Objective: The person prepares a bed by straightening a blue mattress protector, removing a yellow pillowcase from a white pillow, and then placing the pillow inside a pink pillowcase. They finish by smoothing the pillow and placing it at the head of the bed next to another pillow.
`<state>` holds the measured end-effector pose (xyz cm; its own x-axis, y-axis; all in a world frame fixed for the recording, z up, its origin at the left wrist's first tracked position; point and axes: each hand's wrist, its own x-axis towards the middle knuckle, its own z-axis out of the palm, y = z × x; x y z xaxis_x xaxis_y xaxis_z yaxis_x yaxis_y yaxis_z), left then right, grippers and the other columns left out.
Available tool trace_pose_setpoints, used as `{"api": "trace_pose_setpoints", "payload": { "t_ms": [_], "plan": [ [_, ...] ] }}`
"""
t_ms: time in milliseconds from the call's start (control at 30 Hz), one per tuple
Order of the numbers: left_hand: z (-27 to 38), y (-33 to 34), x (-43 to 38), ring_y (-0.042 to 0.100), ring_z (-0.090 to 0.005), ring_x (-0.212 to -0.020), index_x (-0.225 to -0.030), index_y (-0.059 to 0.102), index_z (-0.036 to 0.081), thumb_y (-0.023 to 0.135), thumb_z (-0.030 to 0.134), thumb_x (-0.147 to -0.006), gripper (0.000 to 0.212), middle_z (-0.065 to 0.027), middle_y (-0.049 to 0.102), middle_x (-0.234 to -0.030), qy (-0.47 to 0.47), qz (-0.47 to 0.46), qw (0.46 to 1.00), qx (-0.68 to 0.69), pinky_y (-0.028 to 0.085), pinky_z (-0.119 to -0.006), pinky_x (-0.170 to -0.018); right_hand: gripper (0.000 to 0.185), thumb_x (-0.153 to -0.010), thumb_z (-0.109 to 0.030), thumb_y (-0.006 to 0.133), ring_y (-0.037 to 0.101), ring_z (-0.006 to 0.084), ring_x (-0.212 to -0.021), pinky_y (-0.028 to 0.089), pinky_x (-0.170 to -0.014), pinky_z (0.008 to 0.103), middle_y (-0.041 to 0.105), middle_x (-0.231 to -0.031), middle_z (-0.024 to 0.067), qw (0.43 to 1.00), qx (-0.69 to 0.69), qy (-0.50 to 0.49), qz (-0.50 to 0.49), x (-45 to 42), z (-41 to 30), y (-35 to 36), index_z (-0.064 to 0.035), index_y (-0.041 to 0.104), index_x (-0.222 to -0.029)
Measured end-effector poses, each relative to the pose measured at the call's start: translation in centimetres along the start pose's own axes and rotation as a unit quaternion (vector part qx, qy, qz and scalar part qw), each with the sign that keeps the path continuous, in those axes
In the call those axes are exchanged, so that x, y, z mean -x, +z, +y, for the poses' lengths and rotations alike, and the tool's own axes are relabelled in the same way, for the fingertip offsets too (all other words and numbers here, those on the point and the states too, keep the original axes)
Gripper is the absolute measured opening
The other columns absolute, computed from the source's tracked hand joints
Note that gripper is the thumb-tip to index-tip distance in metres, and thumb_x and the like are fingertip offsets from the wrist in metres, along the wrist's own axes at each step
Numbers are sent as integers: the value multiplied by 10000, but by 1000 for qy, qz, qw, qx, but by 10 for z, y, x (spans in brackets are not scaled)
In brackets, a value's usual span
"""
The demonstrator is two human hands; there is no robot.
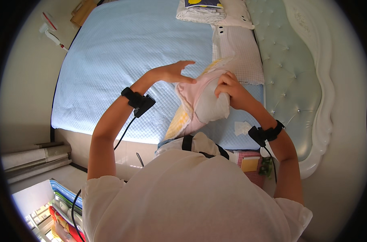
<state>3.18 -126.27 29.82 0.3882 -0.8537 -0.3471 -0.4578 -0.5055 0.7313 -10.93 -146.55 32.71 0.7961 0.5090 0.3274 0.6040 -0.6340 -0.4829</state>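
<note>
My right hand (233, 90) grips the edge of a white padded insert (209, 104), with the fingers folded over it. Around the insert lies a pink cloth cover (198, 84), with a yellow-and-white checked outer side (178, 121) and a ruffled edge. It appears to be a pillowcase, held close in front of my body above the bed. My left hand (173, 72) is spread at the cover's left side, thumb and fingers apart. Its thumb tip is beside the pink cloth; whether it touches cannot be told. The insert's far end is hidden inside the cover.
Beneath is a bed with a light blue quilted cover (126, 45). A checked pillow (241, 57) and folded white bedding (198, 15) lie near the tufted headboard (292, 75). A white tissue (242, 128) lies by my right forearm. Cables trail from both wrist devices.
</note>
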Motion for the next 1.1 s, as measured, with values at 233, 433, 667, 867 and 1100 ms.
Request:
{"api": "trace_pose_setpoints", "payload": {
  "t_ms": [233,433,667,867,1100],
  "plan": [
    [51,1,-22,217,-365,-1171,-1245,196,23,615,307,-647,784,-285,135,-1262,176,106,974,-98,256,-356,-942,145,-560,-5,570,381,217,-766,339,-703,293,407,-744,22,998,-9,-54,13,-12,-20,3,-106,493,-630],
    [49,12,-31,291,-313,-1144,-1157,377,114,536,94,-666,517,-156,254,-1254,187,237,875,-378,371,-336,-853,141,-548,-32,572,380,212,-770,327,-730,298,420,-749,14,995,-3,-93,-44,-18,-17,11,-114,479,-616],
    [-17,-27,-80,519,-294,-851,-893,531,112,483,67,-665,237,-80,502,-971,-41,306,932,-192,441,-359,-689,188,-522,-52,581,399,187,-739,304,-704,275,405,-697,12,972,38,-153,-177,-10,-40,-1,-121,444,-632],
    [-150,-15,-53,540,-245,-796,-1023,503,106,423,82,-727,308,-112,567,-773,-103,276,955,23,440,-313,-696,188,-533,-27,564,417,185,-778,308,-727,280,431,-716,3,975,93,-83,-184,31,-32,-35,-130,460,-650],
    [-34,22,-56,503,-156,-727,-862,481,-2,395,-15,-660,220,-69,501,-800,33,82,822,563,430,-258,-675,439,-613,-36,561,369,284,-1019,247,-894,388,419,-1087,115,963,227,107,-103,53,21,-26,-69,445,-1035]
  ]
}}
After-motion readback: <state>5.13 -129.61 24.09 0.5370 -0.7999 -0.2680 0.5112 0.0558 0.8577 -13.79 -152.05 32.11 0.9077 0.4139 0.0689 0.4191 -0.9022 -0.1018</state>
